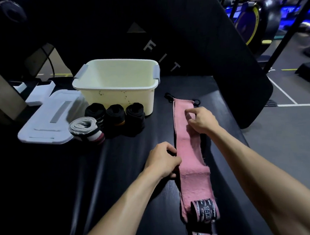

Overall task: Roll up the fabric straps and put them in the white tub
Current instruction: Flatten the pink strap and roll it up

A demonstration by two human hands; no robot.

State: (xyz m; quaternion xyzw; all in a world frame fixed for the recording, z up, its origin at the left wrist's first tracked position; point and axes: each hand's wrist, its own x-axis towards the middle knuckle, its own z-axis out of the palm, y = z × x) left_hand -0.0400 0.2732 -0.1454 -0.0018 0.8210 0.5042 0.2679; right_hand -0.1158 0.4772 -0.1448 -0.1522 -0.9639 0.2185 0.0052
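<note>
A long pink fabric strap (189,151) lies flat on the black padded bench, running away from me, its near end with a black printed patch (206,212). My left hand (162,159) pinches the strap's left edge at mid-length. My right hand (201,120) pinches the pink fabric near the far end. The white tub (120,97) stands at the back, empty as far as I see. Three black rolled straps (116,116) and a grey-white rolled strap (87,129) sit in front of the tub.
The tub's white lid (47,124) lies flat left of the rolls. A large black pad (238,66) leans behind the bench on the right. Gym floor (288,145) and equipment lie beyond the bench's right edge.
</note>
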